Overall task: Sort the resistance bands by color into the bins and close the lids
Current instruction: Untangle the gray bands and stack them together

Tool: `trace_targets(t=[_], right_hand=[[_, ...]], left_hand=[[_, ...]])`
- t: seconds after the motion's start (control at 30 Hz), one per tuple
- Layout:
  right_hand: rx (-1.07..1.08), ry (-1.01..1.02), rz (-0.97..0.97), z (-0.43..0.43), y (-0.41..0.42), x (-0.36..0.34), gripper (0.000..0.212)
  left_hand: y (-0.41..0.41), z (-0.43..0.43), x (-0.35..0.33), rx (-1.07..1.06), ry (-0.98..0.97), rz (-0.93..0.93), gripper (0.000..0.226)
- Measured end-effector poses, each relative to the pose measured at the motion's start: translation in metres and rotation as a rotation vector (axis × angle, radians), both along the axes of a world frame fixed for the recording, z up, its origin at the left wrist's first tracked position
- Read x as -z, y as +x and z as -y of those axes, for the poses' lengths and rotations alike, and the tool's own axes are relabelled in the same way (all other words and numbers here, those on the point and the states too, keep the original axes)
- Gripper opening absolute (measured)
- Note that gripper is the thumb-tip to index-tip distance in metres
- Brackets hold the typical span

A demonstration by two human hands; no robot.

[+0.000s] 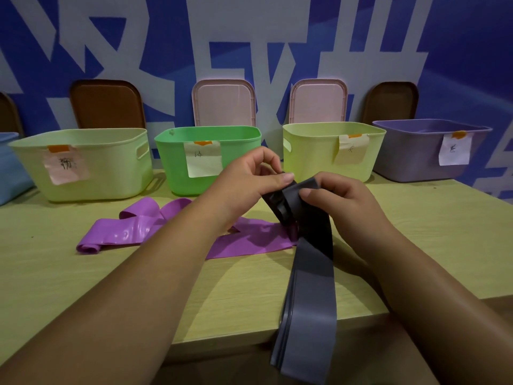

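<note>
Both hands meet over the table [83, 273], just in front of the green bin [211, 162], and both are closed on the grey band [311, 273]; the left hand [249, 179] pinches its folded upper end between thumb and fingers, and the right hand [338, 198] grips the same end from the other side, thumb pressed on the band's flat face. From the hands the grey band hangs down in several layers, crosses the table's near edge and drops below it (the lower end runs out of view).

The purple band [133, 232] lies loose and crumpled on the table in front of the green bin, partly under the left forearm, its right end touching the grey band.

The green bin stands open with a paper label on its front; to its left is a pale yellow-green bin [111, 173], also labelled, and further left only a corner of a blue bin [11, 168] shows; to the green bin's right stands a second yellow-green bin [313, 154], and beyond that a purple bin [410, 159], each labelled.

Behind the green bin a pink lid [223, 104] leans upright against the wall; another pink lid [317, 101] leans to its right; brown lids [107, 105] lean further out on both sides.
</note>
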State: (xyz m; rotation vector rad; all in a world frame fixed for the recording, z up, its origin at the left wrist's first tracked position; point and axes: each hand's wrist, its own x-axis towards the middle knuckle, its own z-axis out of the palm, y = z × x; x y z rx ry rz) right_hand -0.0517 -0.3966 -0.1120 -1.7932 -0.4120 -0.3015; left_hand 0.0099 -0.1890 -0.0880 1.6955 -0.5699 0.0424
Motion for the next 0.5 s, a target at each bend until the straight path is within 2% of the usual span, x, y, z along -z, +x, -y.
trace_targets(t=[0.13,0.2,0.4,0.5], right_hand=[[0.022,0.112,0.011,-0.005,-0.002,-0.008,0.014],[0.023,0.133,0.016,-0.009,-0.003,-0.018,0.021],[0.032,0.186,0.06,-0.014,-0.019,-0.081,0.018],[0.012,0.222,0.072,-0.017,-0.034,-0.117,0.019]], left_hand=[[-0.004,0.002,-0.005,0.035,-0.065,0.088,0.024],[-0.009,0.003,-0.014,0.001,-0.067,0.142,0.023],[-0.031,-0.008,-0.073,-0.043,0.016,0.27,0.023],[-0.055,-0.023,-0.115,-0.034,0.16,0.301,0.028]])
